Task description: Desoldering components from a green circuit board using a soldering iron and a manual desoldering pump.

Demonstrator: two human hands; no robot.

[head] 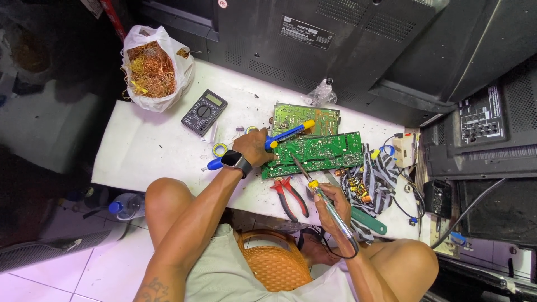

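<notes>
Left hand [254,146] closed around a blue-and-yellow desoldering pump [267,144], nozzle end laid over the green circuit board [313,154], likely to steady it near the joint. Right hand [330,201] grips a soldering iron [314,187] pen-fashion, tip angled down onto the board's solder side; exact contact point hard to make out. Board lies flat on the white bench [140,151], overlapping a second board [305,117]. Red pliers [290,194] beside the iron hand; multimeter [203,112] and bag of copper wire [151,70] well apart.
</notes>
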